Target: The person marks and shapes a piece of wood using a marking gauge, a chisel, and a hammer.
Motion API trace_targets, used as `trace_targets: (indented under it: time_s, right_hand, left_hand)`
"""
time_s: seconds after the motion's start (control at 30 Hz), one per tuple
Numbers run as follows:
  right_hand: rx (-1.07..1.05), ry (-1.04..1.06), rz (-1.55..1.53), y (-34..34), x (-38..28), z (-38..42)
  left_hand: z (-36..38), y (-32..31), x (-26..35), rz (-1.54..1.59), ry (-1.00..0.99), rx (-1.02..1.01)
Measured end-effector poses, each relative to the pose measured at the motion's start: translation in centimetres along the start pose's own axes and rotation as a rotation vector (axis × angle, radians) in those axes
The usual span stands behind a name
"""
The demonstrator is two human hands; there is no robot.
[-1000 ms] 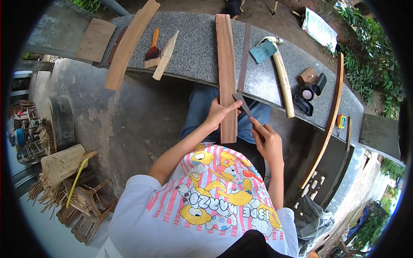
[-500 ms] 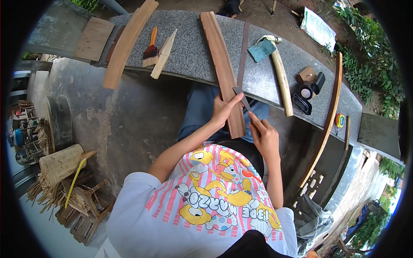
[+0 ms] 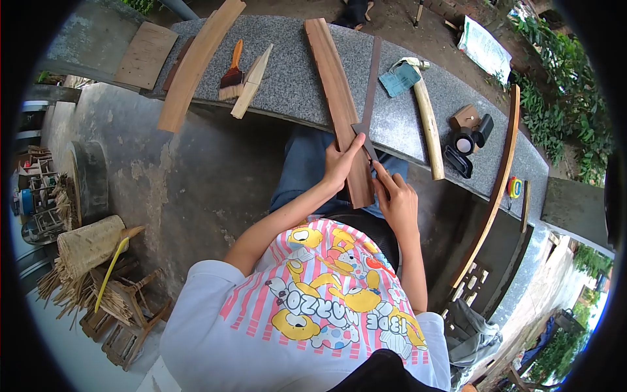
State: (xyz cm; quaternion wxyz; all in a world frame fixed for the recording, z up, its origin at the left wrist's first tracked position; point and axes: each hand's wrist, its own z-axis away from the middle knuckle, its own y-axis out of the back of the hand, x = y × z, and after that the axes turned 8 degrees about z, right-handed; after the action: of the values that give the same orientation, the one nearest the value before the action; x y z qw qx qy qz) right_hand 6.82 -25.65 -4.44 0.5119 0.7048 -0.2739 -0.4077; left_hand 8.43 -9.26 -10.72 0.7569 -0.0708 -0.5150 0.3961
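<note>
At the speckled stone counter [image 3: 287, 78] above grey floor [image 3: 215, 170], left grip [image 3: 339, 163] holds a plank [image 3: 336, 95], right grip [image 3: 397, 198] a dark tool [image 3: 366, 140].

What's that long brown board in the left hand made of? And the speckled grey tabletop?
The long brown board looks like bare wood: grain lines run along its dull face. The speckled grey tabletop seems polished stone, maybe granite, since it's flecked and shines in places.

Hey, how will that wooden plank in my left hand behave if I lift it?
The plank will probably stay stiff, looking like solid wood. Its flat face makes rolling unlikely. Held by the left hand near one end, its long far part may dip.
</note>
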Motion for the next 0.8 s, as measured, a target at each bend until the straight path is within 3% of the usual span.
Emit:
trace_targets:
  time_s: [0.13,0.2,0.3,0.53,0.73,0.8]
  right_hand:
    - [0.001,0.000,-0.028,0.5,0.0,0.8]
    - [-0.011,-0.005,-0.023,0.9,-0.3,1.2]
    - [-0.028,-0.030,-0.031,0.9,-0.6,1.2]
    - [0.007,-0.016,-0.027,0.0,-1.1,-1.5]
    - [-0.049,-0.056,-0.058,1.2,-1.1,0.3]
    - [-0.059,-0.048,-0.028,0.9,-1.3,-1.0]
  left_hand:
    - [-0.4,0.3,-0.8,-0.003,-0.006,-0.027]
    - [-0.9,0.9,-1.9,-0.048,-0.167,0.098]
    - [-1.9,1.7,-3.1,-0.139,-0.217,0.036]
    - [-2.1,1.8,-2.8,-0.024,-0.157,-0.003]
    - [-1.7,1.5,-2.4,-0.127,-0.196,0.087]
    - [-1.3,1.4,-1.7,-0.171,-0.125,0.080]
